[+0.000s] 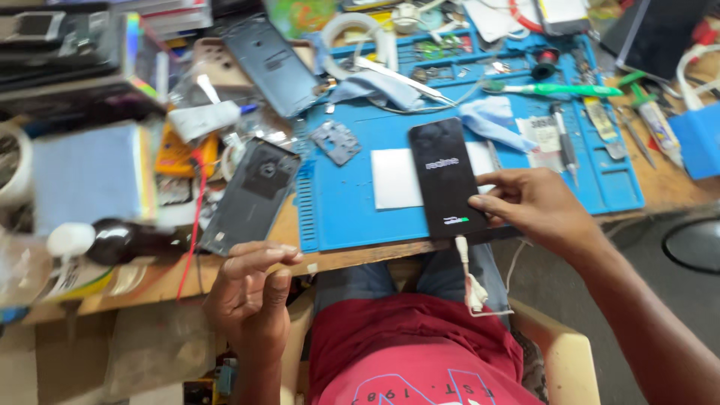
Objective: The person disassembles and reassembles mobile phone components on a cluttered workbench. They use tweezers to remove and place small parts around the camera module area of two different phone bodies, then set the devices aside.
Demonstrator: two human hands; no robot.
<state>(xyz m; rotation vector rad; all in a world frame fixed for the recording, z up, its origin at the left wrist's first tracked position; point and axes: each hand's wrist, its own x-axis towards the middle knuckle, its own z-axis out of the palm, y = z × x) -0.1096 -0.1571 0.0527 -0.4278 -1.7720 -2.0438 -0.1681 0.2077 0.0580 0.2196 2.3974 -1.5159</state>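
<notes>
A black smartphone [444, 174] lies face up on the blue work mat [352, 202], its screen lit with a boot logo. A white cable [466, 271] is plugged into its bottom end and hangs over the table edge. My right hand [538, 207] rests on the phone's lower right edge, fingers pressing its side. My left hand [251, 294] hovers below the table's front edge with fingers loosely apart, holding nothing. A white sheet [397, 178] lies under the phone.
A dark phone back cover [251, 193] lies left of the mat and another [271, 66] lies farther back. A dark bottle [124, 241], a green-handled tool [555, 90], tweezers, a tape roll [352, 28] and a blue box [701, 139] crowd the bench.
</notes>
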